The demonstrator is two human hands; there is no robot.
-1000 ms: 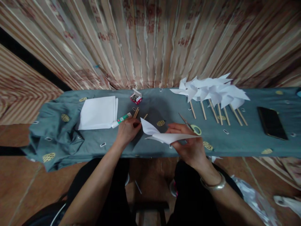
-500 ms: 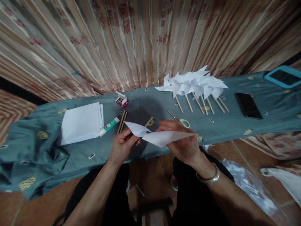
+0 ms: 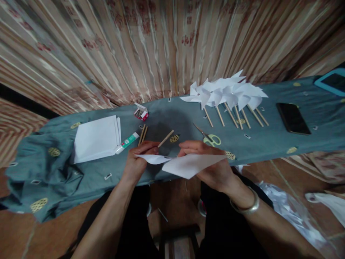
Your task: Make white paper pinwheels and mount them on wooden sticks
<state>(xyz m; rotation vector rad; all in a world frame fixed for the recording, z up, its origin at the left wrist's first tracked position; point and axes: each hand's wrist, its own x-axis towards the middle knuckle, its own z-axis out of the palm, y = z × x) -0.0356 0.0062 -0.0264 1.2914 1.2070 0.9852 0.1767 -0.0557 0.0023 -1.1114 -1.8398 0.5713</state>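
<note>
My right hand (image 3: 212, 165) is closed around the right side of a white paper pinwheel head (image 3: 188, 165), held just above the table's front edge. The pinwheel's other blade reaches left across my left hand (image 3: 138, 160). My left hand is closed, with a short wooden stick (image 3: 166, 138) slanting up and away from its fingertips. The stick's lower end is hidden by the fingers and paper. Beyond my right hand lie green-handled scissors (image 3: 212, 139). Two more wooden sticks (image 3: 142, 134) lie just behind my left hand.
White paper sheets (image 3: 97, 138) and a green-and-white glue tube (image 3: 127, 142) lie left. Behind them is an open red box of pins (image 3: 141, 113). Several finished pinwheels (image 3: 226, 93) overlap at the back right, near a black phone (image 3: 293, 118) and a blue-framed tablet (image 3: 332, 81). A patterned curtain (image 3: 161, 50) hangs behind.
My left hand has turned and shifted, and the stick now shows more of its length at the fingertips. The pinwheel head is slightly lower and tilted. The camera view has moved a little.
</note>
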